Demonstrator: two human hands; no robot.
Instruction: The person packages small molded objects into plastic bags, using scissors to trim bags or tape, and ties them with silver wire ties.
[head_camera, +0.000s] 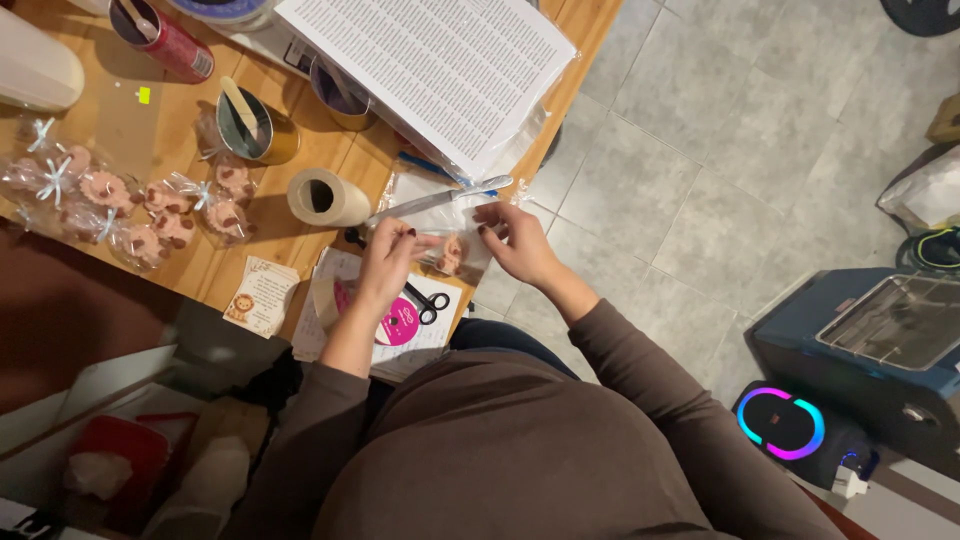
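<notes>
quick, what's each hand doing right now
Left hand: closed, pinching the left edge of the small clear bag with pink treats inside.
Right hand: closed, gripping the bag's right edge.

The scissors (432, 300) are partly hidden by the left hand (385, 262). The red can (165, 40) is cut off at the top edge. What the clear bag (452, 248) holds is blurred, perhaps a pink sweet.

Glossy clear plastic bag (455, 235); wooden table (300, 150), smooth; shiny metal tin (258, 128)
</notes>
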